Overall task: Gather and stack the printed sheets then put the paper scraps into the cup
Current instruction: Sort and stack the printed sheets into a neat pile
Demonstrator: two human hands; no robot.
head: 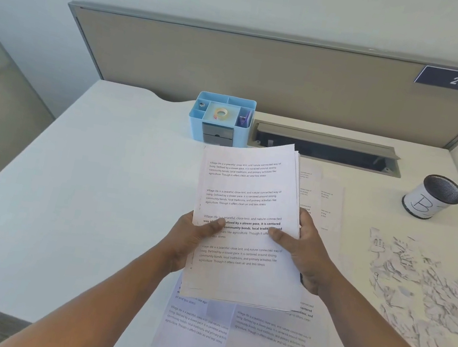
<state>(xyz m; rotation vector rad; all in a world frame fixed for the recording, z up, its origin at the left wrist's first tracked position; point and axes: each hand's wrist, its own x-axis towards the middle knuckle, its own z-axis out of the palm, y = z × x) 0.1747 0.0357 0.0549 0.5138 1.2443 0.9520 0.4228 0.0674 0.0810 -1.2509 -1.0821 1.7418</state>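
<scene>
Fingers of left hand and right hand hidden behind held sheets, thumbs alone showing. Loose sheets at 6 o'clock partly covered, cut off by bottom edge. Scraps at 3 o'clock too blurred to count. Organizer contents too small to identify.

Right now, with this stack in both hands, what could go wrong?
The held stack is fanned at its top right corner, so squaring it mid-air may let sheets slip. More printed sheets lie on the desk below. The paper scraps sit loose near the right forearm, so a sweep could scatter them away from the cup.
</scene>
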